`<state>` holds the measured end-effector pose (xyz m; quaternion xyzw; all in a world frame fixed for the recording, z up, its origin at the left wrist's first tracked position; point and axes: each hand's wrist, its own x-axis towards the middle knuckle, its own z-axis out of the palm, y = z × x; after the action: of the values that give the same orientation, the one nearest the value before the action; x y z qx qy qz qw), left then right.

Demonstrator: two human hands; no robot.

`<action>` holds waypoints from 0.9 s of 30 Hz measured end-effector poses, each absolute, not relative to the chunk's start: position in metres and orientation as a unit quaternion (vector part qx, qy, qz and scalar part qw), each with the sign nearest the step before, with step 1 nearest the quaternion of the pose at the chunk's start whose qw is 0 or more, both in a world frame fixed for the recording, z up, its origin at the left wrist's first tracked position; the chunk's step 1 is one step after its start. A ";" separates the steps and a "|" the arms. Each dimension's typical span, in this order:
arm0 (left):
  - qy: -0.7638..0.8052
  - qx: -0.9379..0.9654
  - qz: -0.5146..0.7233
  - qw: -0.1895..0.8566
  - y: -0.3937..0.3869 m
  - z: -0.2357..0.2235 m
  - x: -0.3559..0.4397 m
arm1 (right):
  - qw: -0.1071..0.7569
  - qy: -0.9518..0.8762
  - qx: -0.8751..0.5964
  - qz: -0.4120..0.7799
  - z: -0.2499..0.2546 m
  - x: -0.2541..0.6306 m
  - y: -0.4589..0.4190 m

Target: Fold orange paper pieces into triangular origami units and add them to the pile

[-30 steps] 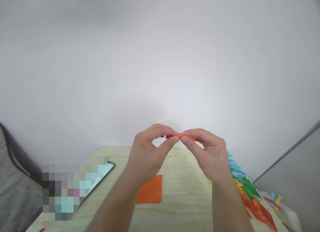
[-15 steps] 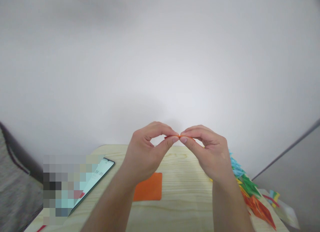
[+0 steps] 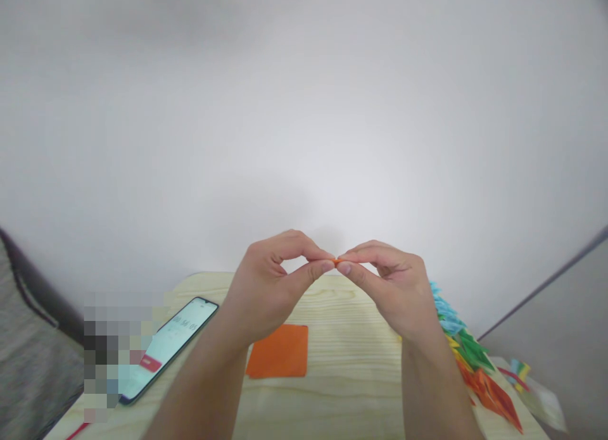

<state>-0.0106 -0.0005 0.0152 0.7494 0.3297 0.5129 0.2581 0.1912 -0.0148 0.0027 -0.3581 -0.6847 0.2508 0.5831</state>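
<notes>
A small piece of folded orange paper (image 3: 336,262) is pinched between my two hands, raised above the far part of the table. Only a sliver of it shows; the fingers hide the rest. My left hand (image 3: 280,275) grips it from the left between thumb and fingertips. From the right, my right hand (image 3: 389,278) pinches it the same way, and the two thumb tips almost meet. Below my left wrist, a square of orange paper (image 3: 280,351) lies flat on the table.
On the wooden table (image 3: 332,405), a phone (image 3: 173,345) with a lit screen lies at the left, partly pixelated. Folded papers in blue (image 3: 449,313), green (image 3: 470,350) and orange (image 3: 491,392) line the right edge. A clear plastic bag (image 3: 544,402) sits beyond it. A white wall (image 3: 304,111) rises behind.
Both hands have shifted slightly left, still pinching the orange paper. Less of the paper shows between the fingers now. More of the flat orange square is uncovered beside my left wrist.
</notes>
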 end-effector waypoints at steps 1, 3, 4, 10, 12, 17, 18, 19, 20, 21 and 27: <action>0.333 0.748 0.513 0.258 0.000 0.015 -0.010 | 0.578 -0.685 -0.363 0.254 0.002 0.192 -0.014; 0.337 0.744 0.515 0.261 0.001 0.014 -0.008 | 0.569 -0.689 -0.372 0.251 0.001 0.193 -0.013; 0.338 0.742 0.516 0.265 0.001 0.014 -0.008 | 0.566 -0.690 -0.378 0.246 0.002 0.194 -0.014; 0.373 0.734 0.504 0.261 0.004 0.012 -0.008 | 0.554 -0.683 -0.414 0.236 0.010 0.198 -0.019; 0.375 0.743 0.493 0.252 0.004 0.011 -0.010 | 0.552 -0.677 -0.421 0.243 0.011 0.199 -0.020; 0.373 0.752 0.489 0.238 0.005 0.011 -0.011 | 0.567 -0.658 -0.418 0.265 0.004 0.200 -0.014; 0.374 0.753 0.488 0.234 0.005 0.011 -0.011 | 0.571 -0.655 -0.415 0.269 0.003 0.200 -0.013; 0.375 0.755 0.487 0.230 0.005 0.011 -0.011 | 0.576 -0.651 -0.412 0.273 0.002 0.200 -0.012; 0.375 0.756 0.487 0.225 0.005 0.011 -0.011 | 0.582 -0.647 -0.410 0.274 0.001 0.200 -0.012; 0.376 0.757 0.487 0.220 0.005 0.010 -0.011 | 0.587 -0.642 -0.409 0.275 0.001 0.200 -0.011; 0.361 0.774 0.479 0.203 0.004 0.010 -0.011 | 0.589 -0.633 -0.409 0.292 0.001 0.200 -0.009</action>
<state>-0.0114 0.0042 0.0103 0.7743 0.3606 0.4786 0.2034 0.1996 -0.0093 0.0007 -0.4094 -0.6331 0.2919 0.5886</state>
